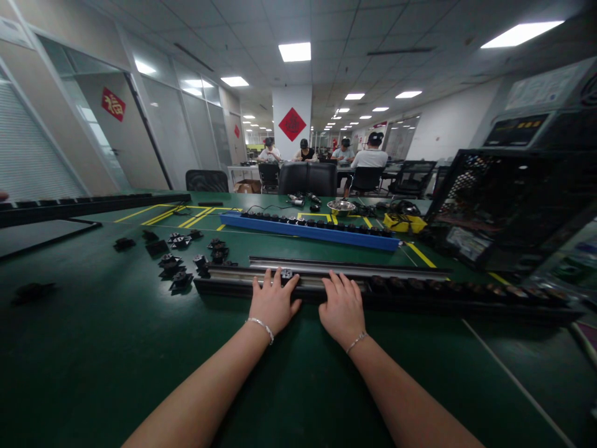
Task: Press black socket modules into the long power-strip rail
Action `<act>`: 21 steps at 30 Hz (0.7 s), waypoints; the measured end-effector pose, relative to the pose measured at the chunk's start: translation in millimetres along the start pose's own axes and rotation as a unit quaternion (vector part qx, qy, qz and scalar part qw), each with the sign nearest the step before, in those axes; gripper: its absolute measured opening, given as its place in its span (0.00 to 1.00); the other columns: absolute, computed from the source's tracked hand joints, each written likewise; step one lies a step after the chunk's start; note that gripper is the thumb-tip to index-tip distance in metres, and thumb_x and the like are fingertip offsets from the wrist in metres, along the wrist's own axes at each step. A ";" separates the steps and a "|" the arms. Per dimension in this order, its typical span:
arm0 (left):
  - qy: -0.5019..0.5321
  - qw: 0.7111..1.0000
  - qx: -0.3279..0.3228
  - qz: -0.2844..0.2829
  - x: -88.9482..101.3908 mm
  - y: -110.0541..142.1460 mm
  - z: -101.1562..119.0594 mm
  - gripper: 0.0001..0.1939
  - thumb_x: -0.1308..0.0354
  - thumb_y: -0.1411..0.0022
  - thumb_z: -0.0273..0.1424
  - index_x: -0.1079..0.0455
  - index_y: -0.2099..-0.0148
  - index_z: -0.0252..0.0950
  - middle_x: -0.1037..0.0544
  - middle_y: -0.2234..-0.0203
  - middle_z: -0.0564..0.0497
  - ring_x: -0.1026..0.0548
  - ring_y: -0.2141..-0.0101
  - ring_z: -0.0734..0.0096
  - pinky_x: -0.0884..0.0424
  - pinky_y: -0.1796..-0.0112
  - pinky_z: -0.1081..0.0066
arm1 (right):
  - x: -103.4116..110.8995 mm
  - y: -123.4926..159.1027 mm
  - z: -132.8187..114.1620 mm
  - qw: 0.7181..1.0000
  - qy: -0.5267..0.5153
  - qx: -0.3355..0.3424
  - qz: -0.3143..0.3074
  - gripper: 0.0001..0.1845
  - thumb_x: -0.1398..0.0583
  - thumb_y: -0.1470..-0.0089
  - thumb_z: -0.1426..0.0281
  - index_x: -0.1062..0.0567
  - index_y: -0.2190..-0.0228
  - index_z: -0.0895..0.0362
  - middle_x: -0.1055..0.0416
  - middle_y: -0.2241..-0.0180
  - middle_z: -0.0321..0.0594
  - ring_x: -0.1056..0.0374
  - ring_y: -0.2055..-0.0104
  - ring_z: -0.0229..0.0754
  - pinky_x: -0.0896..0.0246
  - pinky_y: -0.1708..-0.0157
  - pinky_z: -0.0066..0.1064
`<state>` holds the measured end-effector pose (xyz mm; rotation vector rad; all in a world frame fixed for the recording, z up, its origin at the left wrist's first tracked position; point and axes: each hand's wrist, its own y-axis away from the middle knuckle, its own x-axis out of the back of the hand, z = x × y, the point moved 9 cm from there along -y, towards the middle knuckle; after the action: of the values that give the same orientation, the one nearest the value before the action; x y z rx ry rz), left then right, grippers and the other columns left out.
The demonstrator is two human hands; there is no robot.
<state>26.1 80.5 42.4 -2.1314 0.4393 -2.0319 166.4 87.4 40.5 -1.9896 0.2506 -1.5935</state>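
Note:
A long black rail (308,292) with a silvery inner channel lies across the table before me. My left hand (274,305) is open, its fingers spread over the rail. A small black part (286,274) sits in the channel by my left index fingertip. To the right, my right hand (344,309) rests open on the same rail, fingers stretched over the bare channel. A row of black parts (420,286) fills the rail's right-hand stretch. Directly behind is a second, thinner rail (373,268). Loose black parts (170,264) lie past the left end.
Farther back are a blue rail (303,230) with black parts, a metal dish (341,206) and a yellow basket (405,222). A black computer case (504,205) stands at the right. Another long black rail (116,200) is at the left. Several people sit at distant tables.

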 end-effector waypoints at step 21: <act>0.008 0.997 0.053 -0.053 3.6 -2.5 -36.1 0.28 0.67 0.39 0.52 0.42 0.41 0.55 0.37 0.42 0.45 0.42 0.42 0.47 0.46 0.49 0.42 | -1.9 -0.7 0.0 1.000 -0.006 -0.003 -0.008 0.26 0.47 0.55 0.75 0.30 0.52 0.59 0.39 0.43 0.44 0.50 0.40 0.48 0.64 0.41 0.42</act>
<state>-9.4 84.8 48.9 -2.1183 0.2186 -2.0799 165.7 88.9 39.3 -2.0092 0.2348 -1.5929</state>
